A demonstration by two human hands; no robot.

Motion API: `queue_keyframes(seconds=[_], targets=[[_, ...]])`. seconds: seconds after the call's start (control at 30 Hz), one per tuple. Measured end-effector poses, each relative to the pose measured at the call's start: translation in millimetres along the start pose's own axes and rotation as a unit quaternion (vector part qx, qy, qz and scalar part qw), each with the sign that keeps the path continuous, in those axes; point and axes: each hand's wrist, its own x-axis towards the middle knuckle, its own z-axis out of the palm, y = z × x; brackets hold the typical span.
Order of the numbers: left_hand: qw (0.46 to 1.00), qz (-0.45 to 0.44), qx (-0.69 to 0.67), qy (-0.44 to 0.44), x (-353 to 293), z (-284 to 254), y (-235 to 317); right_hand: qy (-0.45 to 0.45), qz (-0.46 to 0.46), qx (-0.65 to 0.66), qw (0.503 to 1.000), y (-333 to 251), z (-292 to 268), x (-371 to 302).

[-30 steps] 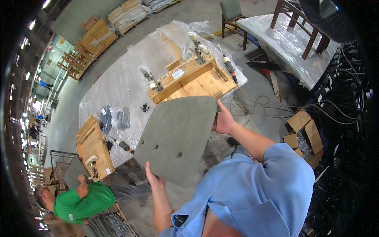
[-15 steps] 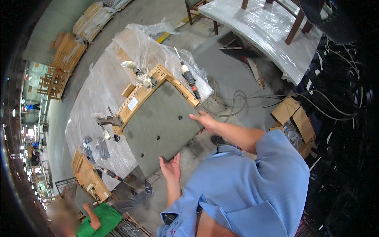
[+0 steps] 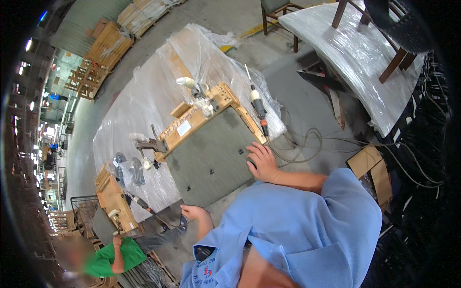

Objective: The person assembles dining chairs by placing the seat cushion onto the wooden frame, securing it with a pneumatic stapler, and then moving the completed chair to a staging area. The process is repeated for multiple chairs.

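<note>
A dark grey, fabric-like flat panel [image 3: 211, 153] with several small black fittings rests against a wooden jig [image 3: 175, 128] on a plastic-covered stack. My right hand [image 3: 263, 164] lies on the panel's near right part, fingers spread. By the near left corner is my left hand [image 3: 196, 212], its fingers curled in; whether it pinches the panel's edge is hidden. Two toggle clamps, one near [image 3: 148, 142] and one far [image 3: 199, 93], sit on the jig with white-wrapped handles. Just beyond the jig's right side lies a power screwdriver [image 3: 258, 105] with a long bit.
A cable [image 3: 307, 144] loops over the floor at right, near an open cardboard box [image 3: 372, 168]. A plastic-wrapped tabletop [image 3: 331, 36] carries upturned chair legs. At lower left a person in green [image 3: 117, 257] works by a second wooden jig [image 3: 115, 201].
My right hand has moved from gripping the panel's edge to lying on top. My left hand has shifted toward the near left corner and curled. The panel sits lower against the jig.
</note>
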Motion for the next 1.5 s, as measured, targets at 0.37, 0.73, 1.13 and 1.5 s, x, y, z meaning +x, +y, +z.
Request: queue_keyframes(seconds=[0.37, 0.73, 1.13, 1.5], targets=[[0.958, 0.106, 0.258, 0.075, 50.4, 82.7, 6.9, 0.066, -0.030, -0.039, 0.997, 25.3, 51.7, 54.4], [0.963, 0.085, 0.257, 0.012, 49.0, 80.5, 13.7, -0.017, -0.045, -0.069, 0.996, 3.1, 51.7, 68.1], [0.913, -0.072, 0.321, -0.240, -160.2, -249.9, -348.2, 0.066, -0.245, -0.196, 0.947, 43.7, 78.3, 40.5], [0.829, -0.516, 0.153, 0.154, -380.2, -570.4, -460.6, -0.505, -0.420, -0.396, 0.642, -182.9, 224.8, -215.1]])
